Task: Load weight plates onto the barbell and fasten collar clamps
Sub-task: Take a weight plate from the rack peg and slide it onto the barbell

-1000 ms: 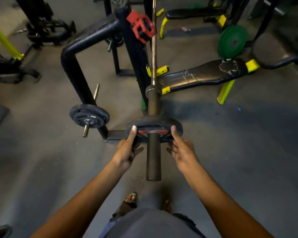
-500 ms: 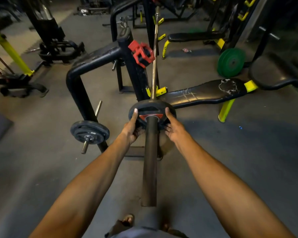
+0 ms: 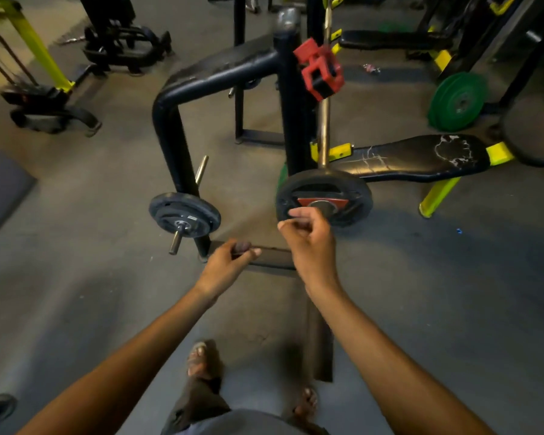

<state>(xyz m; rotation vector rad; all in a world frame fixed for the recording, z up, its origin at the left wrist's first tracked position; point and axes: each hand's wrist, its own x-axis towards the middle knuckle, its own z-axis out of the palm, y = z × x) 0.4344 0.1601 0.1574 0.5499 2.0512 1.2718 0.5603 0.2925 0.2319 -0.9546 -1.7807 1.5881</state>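
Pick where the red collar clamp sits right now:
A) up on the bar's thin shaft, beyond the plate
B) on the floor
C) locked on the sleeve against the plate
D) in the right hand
A: the clamp sits on the bar beyond the plate; both hands are empty.

text: none legible | plate [image 3: 324,199] on bar, 12 o'clock: red label, print too blurred | stored plate [image 3: 184,215], 10 o'clock: small label, unreadable

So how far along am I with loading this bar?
Done: one black plate sits on the barbell sleeve. In hand: nothing; left hand and right hand are both off it. Left: the red collar clamp hangs up the bar, not yet fastened against the plate.
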